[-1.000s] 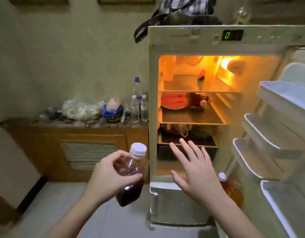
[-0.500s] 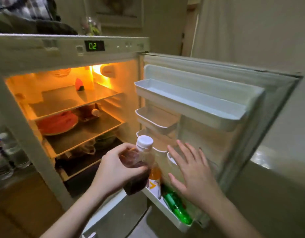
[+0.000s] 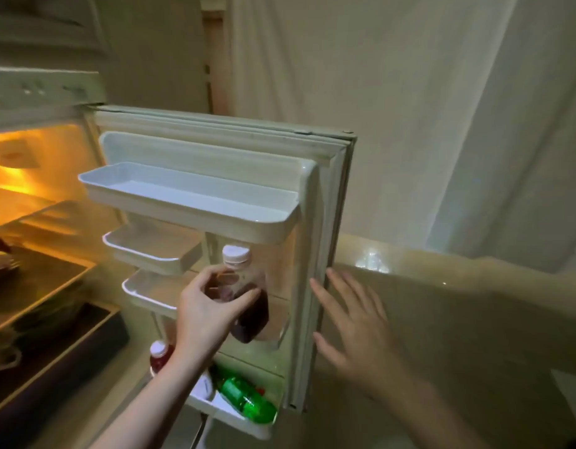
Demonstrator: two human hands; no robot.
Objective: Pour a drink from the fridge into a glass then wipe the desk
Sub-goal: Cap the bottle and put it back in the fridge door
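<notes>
I hold the bottle (image 3: 246, 296) in my left hand (image 3: 209, 314), fingers wrapped round its upper body and thumb pressed across the front, so its white screw cap stands clear above my knuckles and its rounded base hangs below my palm. It is clear plastic, part-filled with a dark reddish-brown drink, and it tilts slightly in front of the open fridge door (image 3: 322, 222). My right hand (image 3: 354, 328) holds nothing: fingers spread and straight, palm facing the door's outer edge, fingertips just beside it; whether they touch I cannot tell. The door's inner face is smooth off-white plastic with moulded shelves. In the lowest shelf (image 3: 235, 416) lies a glossy green bottle (image 3: 248, 398), beside a red-capped bottle (image 3: 159, 354) standing upright. Both forearms reach forward, bare.
</notes>
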